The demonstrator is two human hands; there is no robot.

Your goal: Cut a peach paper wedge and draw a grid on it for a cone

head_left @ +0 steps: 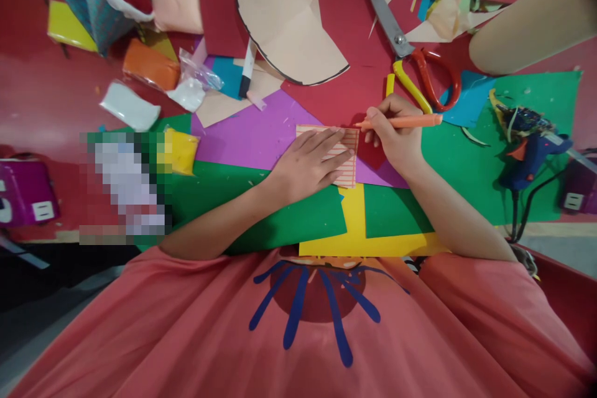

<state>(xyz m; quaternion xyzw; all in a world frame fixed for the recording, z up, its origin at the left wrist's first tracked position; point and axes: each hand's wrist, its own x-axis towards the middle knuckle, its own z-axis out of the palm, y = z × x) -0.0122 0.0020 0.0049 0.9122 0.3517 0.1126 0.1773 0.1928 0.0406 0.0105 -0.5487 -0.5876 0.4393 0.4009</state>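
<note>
My left hand [311, 161] lies flat, fingers spread, on a small cream paper [346, 168] marked with orange-red stripes. Part of that paper is hidden beneath the palm. In my right hand [396, 137] is an orange marker pen [417, 120], gripped between thumb and fingers. Its tip points left, at the paper's upper right corner; whether it touches cannot be made out. Purple paper [247, 137] and green paper [252, 221] lie under the hands. Just beyond my right hand are scissors [401, 40] with red and yellow handles.
A large cream paper shape [284, 18] with a black outline lies on red paper ahead. To the right are a blue glue gun [525, 161] with a cord and a beige cylinder [536, 18]. Clay packets, including an orange one [150, 66], sit at left.
</note>
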